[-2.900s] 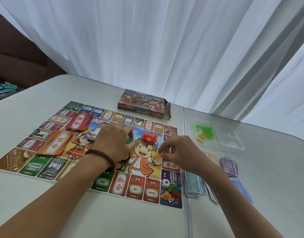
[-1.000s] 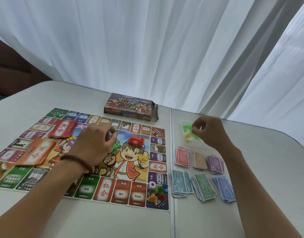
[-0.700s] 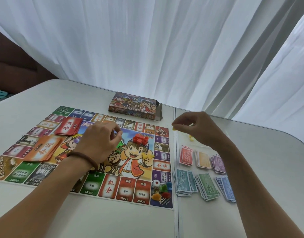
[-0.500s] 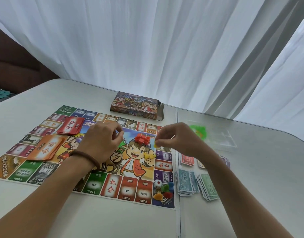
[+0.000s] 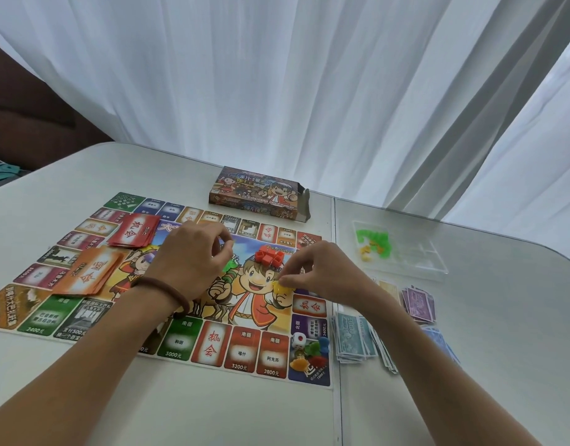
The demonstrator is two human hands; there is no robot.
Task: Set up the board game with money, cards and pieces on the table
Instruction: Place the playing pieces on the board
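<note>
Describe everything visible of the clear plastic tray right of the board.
The clear plastic tray lies flat on the white table, beyond the money stacks. It looks thin and transparent, with moulded compartments. Small green pieces and a few yellow pieces sit at its left end; nothing else shows in it.

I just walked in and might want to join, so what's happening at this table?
A person is setting up a board game. Their right hand pinches yellow pieces in the middle of the board, beside red pieces. The left hand is curled over the board; whether it holds anything is unclear. Card decks lie on the board, money stacks to its right, more pieces in a clear tray.
</note>
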